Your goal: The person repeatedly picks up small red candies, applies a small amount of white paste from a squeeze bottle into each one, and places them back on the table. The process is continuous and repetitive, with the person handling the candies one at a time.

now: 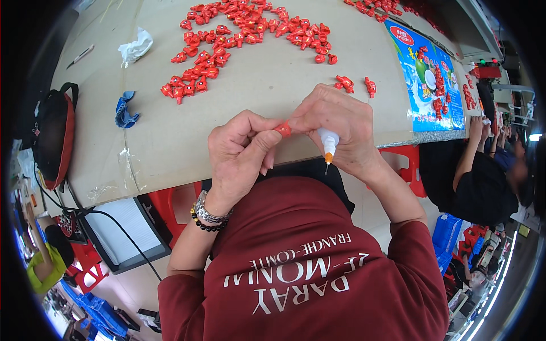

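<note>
Between the thumb and fingers of my left hand (239, 150) is a small red plastic part (283, 129), held just over the table's near edge. My right hand (341, 128) meets it from the other side with its thumb and fingertips. Tucked in the same right hand is a white glue bottle (329, 139) with an orange collar and a thin needle tip, which points down toward me. Beyond my hands, many similar red parts (244, 25) lie in a loose heap. A few red parts (344, 84) rest closer to my right hand.
A crumpled white tissue (135, 46), a blue curved scrap (126, 111) and a pen-like knife (81, 56) lie on the left. A black and red bag (54, 133) sits at the left edge. On the right, a blue printed sheet (418, 68) bears more red parts. Other people work farther right.
</note>
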A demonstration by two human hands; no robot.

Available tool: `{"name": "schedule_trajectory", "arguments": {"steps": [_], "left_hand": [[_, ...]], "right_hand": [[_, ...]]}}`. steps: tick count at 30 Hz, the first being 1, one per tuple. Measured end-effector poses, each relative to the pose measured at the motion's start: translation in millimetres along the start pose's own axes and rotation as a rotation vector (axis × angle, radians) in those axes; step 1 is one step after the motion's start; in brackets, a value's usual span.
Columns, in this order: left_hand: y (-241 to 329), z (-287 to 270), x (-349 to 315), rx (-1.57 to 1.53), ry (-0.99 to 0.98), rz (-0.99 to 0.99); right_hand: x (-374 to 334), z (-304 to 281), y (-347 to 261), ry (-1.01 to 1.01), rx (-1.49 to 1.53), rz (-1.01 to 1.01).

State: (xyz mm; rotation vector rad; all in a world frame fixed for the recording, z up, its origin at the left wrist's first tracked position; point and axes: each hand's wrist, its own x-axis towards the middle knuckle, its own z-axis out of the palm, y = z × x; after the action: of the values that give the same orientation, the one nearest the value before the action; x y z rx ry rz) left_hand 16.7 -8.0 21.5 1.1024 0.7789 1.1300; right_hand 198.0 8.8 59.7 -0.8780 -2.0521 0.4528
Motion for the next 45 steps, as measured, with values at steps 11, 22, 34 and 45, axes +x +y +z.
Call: {"name": "schedule_trajectory", "arguments": {"steps": [11, 22, 34, 45], "left_hand": [[0, 4, 4, 0.044, 0.0, -0.022], [4, 9, 8, -0.238, 0.094, -0.197], [0, 15, 3, -0.069, 0.109, -0.14], [-3, 9, 4, -0.069, 0.035, -0.115]], "right_hand": [[-2, -2, 2, -0.019, 0.011, 0.048], [3, -3, -3, 0.001, 0.136, 0.458], [-10, 11, 2, 0.143, -0.01, 0.182], [-21, 16, 9, 0.155, 0.014, 0.162]]}}
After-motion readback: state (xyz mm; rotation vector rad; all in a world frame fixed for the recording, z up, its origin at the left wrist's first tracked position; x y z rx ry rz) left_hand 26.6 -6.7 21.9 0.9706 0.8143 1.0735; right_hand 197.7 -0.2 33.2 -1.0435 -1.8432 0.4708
